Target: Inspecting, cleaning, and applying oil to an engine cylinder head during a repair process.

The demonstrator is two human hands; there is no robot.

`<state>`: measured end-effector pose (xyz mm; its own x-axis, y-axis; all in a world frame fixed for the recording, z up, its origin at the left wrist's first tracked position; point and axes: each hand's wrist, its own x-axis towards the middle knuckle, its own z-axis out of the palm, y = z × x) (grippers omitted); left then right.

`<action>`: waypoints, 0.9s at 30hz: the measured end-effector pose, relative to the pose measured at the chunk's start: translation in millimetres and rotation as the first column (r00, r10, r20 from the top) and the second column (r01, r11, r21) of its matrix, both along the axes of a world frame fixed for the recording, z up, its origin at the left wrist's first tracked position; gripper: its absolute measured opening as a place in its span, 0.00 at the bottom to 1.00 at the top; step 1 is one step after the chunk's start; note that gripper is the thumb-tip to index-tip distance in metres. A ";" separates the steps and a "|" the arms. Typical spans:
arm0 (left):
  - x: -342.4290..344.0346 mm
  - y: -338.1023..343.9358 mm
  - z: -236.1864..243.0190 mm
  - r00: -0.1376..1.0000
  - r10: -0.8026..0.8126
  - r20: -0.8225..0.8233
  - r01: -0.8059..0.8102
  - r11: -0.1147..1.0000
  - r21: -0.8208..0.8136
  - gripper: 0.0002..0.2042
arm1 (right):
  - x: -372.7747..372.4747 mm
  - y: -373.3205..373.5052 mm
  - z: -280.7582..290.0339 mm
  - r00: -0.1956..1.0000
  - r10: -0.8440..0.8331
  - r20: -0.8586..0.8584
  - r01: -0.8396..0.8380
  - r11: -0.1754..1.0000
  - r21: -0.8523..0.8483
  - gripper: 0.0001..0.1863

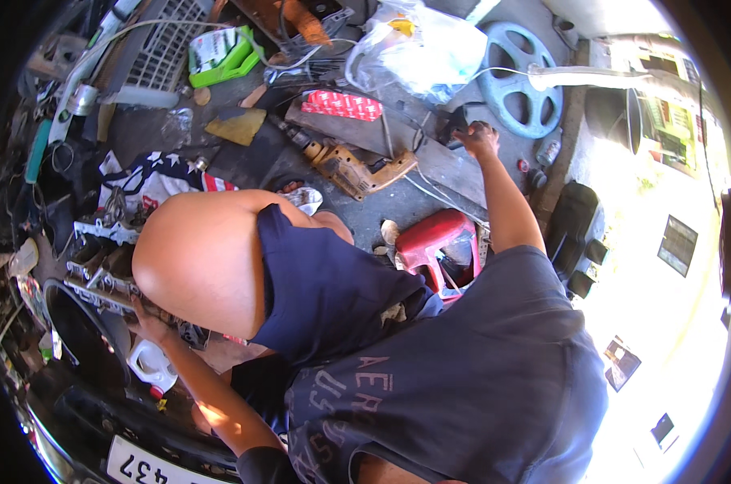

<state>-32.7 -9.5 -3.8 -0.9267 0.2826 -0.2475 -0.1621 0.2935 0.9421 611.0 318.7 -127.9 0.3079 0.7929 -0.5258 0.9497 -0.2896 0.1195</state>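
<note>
The grey metal engine block (99, 270) with its row of open bores sat at the person's left, below the raised knee, on a cluttered concrete floor (397, 211). It looked heavy, rigid and oily, best gripped by its cast edges rather than its thin ribs. The left hand (143, 319) was closed against its lower edge, fingers curled on the metal.

Beyond it lay a grey wooden plank (442, 165), rough and stiff. The right hand (476, 137) reached out over the plank's far end and was clenched on a small black object (454, 125); what it was could not be told. It seemed light and hard, easily held in one fist.

A blue spoked metal wheel (520, 77) lay just beyond the right hand. A red plastic stool (434, 242) stood near the knee. An orange electric drill (357, 171), scuffed and dusty, rested on the floor beside the plank. A white plastic bottle (152, 365) stood below the left hand.
</note>
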 end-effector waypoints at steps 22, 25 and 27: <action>10.1 1.3 -19.1 0.924 0.006 -0.383 -0.112 0.960 -0.257 0.40 | 54.3 -16.4 -33.6 0.993 0.032 0.114 -0.011 0.983 -0.183 0.43; 11.9 -6.3 -6.7 0.924 0.046 -0.381 -0.158 0.950 -0.268 0.43 | -4.6 -39.2 -5.2 0.977 0.015 0.211 0.033 0.975 -0.218 0.44; 18.5 8.6 -17.2 0.947 0.122 -0.296 -0.182 0.966 -0.182 0.45 | 23.0 -26.5 -14.3 0.960 0.277 0.048 -0.280 0.958 0.066 0.38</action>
<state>-14.2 -0.9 -21.0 -0.9946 0.1035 -0.0092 0.0416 0.4773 0.8778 634.1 292.2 -142.2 0.0881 0.8852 -0.4567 0.9890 -0.0231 0.1460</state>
